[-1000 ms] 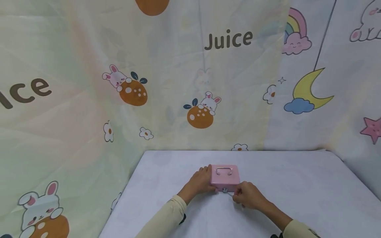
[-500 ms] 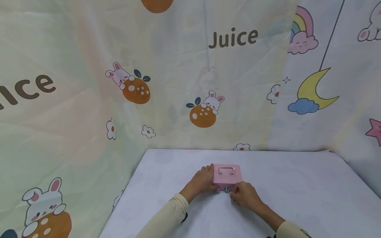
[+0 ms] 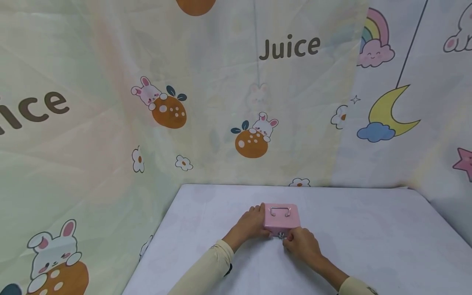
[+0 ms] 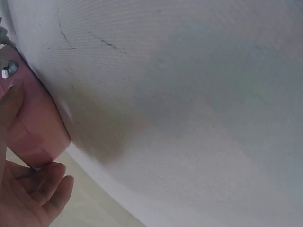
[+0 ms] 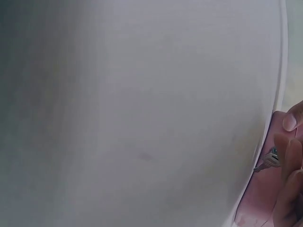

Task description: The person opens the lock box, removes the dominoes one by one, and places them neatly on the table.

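Note:
A small pink cash box (image 3: 282,222) with a silver lid handle (image 3: 280,209) stands with its lid down on the white table. My left hand (image 3: 252,223) holds its left side, the thumb (image 4: 13,100) on the front face and the other fingers around the far side. A round silver lock (image 4: 9,69) sits on the front. Before it, my right hand (image 3: 303,244) has its fingers curled and pinches a small silver key (image 5: 270,160) at the lock. A second key (image 5: 259,167) hangs beside it. The fingers partly cover the keys.
White cloth covers the tabletop (image 3: 354,233), which extends to both sides of the box. Printed fabric walls (image 3: 206,123) with rabbits and fruit rise behind the back edge and along the left side.
My right hand has moved slightly left, closer in to the lock. My left hand keeps its hold on the box. The whole view has shifted a little.

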The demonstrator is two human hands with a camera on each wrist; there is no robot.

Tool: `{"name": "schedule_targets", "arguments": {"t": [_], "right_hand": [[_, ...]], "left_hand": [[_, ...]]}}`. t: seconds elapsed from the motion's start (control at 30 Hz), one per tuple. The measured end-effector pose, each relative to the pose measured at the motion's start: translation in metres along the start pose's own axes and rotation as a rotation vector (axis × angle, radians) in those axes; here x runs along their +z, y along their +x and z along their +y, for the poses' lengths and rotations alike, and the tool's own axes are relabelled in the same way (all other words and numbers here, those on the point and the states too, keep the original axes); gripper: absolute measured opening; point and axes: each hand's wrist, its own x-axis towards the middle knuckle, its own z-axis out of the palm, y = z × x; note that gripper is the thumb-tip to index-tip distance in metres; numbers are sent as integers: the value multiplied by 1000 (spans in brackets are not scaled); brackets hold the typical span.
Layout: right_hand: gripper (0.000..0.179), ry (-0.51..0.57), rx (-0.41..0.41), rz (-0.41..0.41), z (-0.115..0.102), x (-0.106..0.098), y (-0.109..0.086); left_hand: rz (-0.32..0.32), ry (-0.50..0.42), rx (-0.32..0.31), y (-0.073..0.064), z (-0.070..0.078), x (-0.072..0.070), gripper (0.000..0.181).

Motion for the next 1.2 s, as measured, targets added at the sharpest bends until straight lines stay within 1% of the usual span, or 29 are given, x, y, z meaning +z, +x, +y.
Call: {"name": "schedule_targets", "arguments": {"t": [0.1, 0.4, 0.63, 0.93, 1.07, 1.2], "right_hand": [[27, 1, -6, 10, -2, 1, -1], [32, -9, -58, 28, -3, 3, -4], [28, -7, -77, 27, -4, 3, -5], [23, -33, -80, -1, -9, 5, -3], [22, -16, -100, -10, -9, 4, -4], [22, 11, -118, -27, -8, 3, -4]], "left_hand": [[1, 0, 4, 0, -1, 1, 103], [21, -6, 31, 0, -2, 1, 102], [16, -15, 28, 0, -1, 1, 103], [3, -19, 14, 2, -2, 6, 104], [-3, -18, 11, 2, -2, 7, 104], [3, -27, 11, 0, -1, 5, 103]]}}
